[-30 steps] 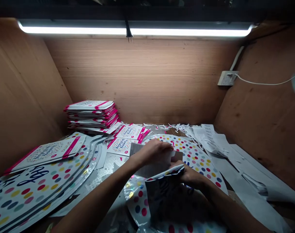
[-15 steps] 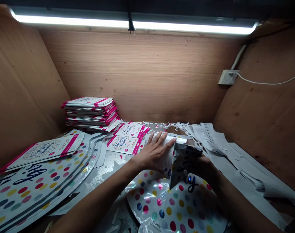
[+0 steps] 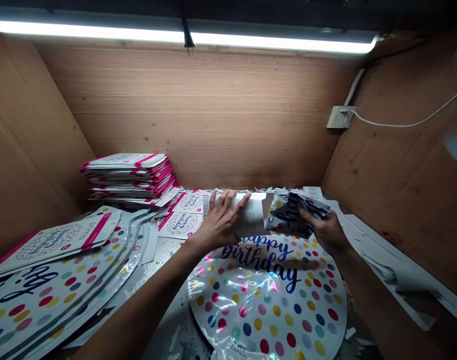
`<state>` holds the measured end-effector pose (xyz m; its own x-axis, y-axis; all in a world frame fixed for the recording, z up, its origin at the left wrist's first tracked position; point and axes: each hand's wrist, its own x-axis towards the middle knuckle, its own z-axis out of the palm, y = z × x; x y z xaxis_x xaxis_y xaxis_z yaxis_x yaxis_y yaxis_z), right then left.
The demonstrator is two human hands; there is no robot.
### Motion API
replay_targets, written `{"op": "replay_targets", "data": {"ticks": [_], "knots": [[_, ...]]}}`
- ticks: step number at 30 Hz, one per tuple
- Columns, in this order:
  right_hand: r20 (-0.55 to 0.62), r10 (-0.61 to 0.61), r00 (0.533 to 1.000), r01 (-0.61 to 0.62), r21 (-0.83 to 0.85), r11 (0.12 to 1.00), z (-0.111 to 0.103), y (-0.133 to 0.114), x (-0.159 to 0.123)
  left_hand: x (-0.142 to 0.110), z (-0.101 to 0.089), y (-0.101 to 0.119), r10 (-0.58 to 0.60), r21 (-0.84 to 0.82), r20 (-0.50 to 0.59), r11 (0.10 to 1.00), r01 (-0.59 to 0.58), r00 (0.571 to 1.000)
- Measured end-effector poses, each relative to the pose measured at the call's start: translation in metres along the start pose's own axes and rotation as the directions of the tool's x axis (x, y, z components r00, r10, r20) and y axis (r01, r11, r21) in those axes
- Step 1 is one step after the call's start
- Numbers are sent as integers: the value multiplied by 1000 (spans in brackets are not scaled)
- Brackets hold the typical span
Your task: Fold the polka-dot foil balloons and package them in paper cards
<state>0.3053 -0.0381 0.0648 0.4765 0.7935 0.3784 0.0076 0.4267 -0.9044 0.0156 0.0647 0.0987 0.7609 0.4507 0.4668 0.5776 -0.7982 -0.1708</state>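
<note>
Between plywood walls, under a long white strip light point(image 3: 175, 36), a person works at a cluttered surface point(image 3: 168, 265) seen from a head camera. Nearest the viewer lies a round silver foil balloon point(image 3: 266, 300), flat and uninflated, covered in coloured dots with "Happy Birthday" in blue script. Its far edge is folded up into a crumpled flap point(image 3: 288, 212). The left hand point(image 3: 222, 220) lies flat, fingers spread, pressing a white paper sheet point(image 3: 253, 215) against the balloon's far edge; its grip is open, holding nothing. The right hand point(image 3: 326, 231), at the right of the flap, has its grip closed, pinching the folded foil between thumb and fingers. To do this fold well, it seems wise to keep the left palm firm so the paper cannot slide, and to draw the foil over in one smooth, even turn, since the thin film looks easy to crease or tear. At far left stands a stack of pink-edged white printed cards point(image 3: 128, 177), with two loose cards point(image 3: 183, 215) just in front. At near left more flat dotted foil balloons point(image 3: 55, 295) overlap, one printed card on top. White paper strips point(image 3: 382, 250) trail along the right side, below a wall socket point(image 3: 339, 116) with a white cable.
</note>
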Motion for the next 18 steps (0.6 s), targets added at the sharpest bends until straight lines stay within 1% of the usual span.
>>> {"op": "replay_targets", "data": {"ticks": [3,5,7,10,12,15,18], "knots": [[-9,-54,998,53,-93,994,1,1,-2,-1,1,2,5,4,8,1000,-5,1000],[41,-15,999,20,-131,991,2,-1,-4,-1,1,2,-2,9,11,1000,2,1000],[108,96,990,-86,-96,992,4,-5,-6,-2,1,2,-4,27,4,1000,4,1000],[159,302,940,-307,10,952,5,-12,-7,-1,-2,4,2,57,-21,998,-1,1000],[167,375,912,-387,44,921,4,-15,-7,-1,-5,5,16,69,-27,998,-14,1000],[180,393,902,-406,41,913,5,-14,-8,0,-7,11,46,77,-14,996,-45,999],[202,352,914,-364,22,931,15,-6,-14,0,-6,22,68,59,6,996,-69,998]]}}
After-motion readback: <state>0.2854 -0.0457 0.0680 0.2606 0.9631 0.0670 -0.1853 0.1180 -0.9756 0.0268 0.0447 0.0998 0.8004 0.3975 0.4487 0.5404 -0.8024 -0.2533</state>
